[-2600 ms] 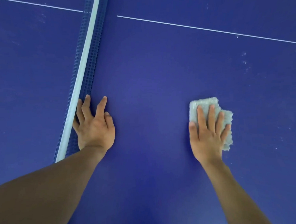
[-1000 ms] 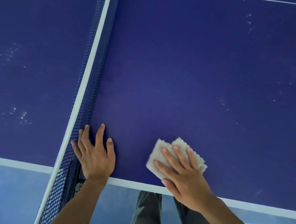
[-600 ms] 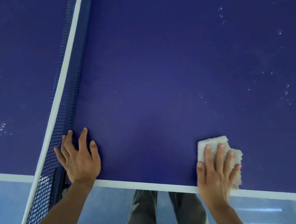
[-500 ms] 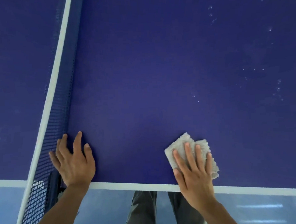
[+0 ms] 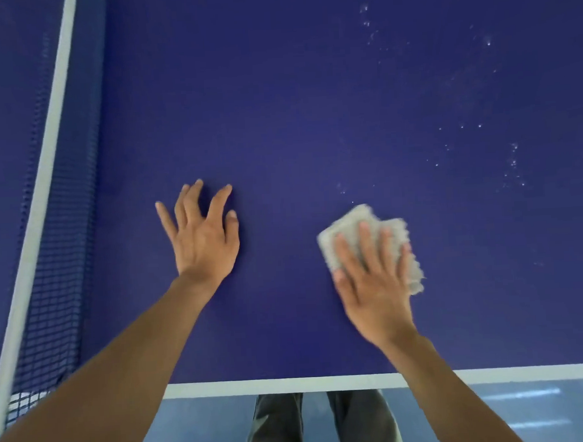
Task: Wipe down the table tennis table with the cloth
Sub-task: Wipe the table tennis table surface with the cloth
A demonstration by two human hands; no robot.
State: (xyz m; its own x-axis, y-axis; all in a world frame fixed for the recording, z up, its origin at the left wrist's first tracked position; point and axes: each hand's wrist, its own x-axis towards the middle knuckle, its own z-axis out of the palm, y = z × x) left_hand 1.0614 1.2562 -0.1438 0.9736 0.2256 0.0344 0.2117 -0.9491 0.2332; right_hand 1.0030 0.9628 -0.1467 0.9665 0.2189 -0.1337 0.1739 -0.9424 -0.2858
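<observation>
Looking down on a big blue desk (image 5: 311, 101), with the net (image 5: 57, 233) along its left side and a dusty patch (image 5: 513, 162) of white specks far right. Just moved: left hand (image 5: 203, 239) off the net and out toward the middle; cloth (image 5: 351, 222) pushed away from the near edge, blurry from rubbing. Near strip likely done, so on to the dusty part next. Right hand (image 5: 374, 284) flat on the cloth, fingers (image 5: 367, 247) straight, pressing, not clenched. Left fingers (image 5: 191, 199) spread wide, holding nothing, tips at the bare desk
</observation>
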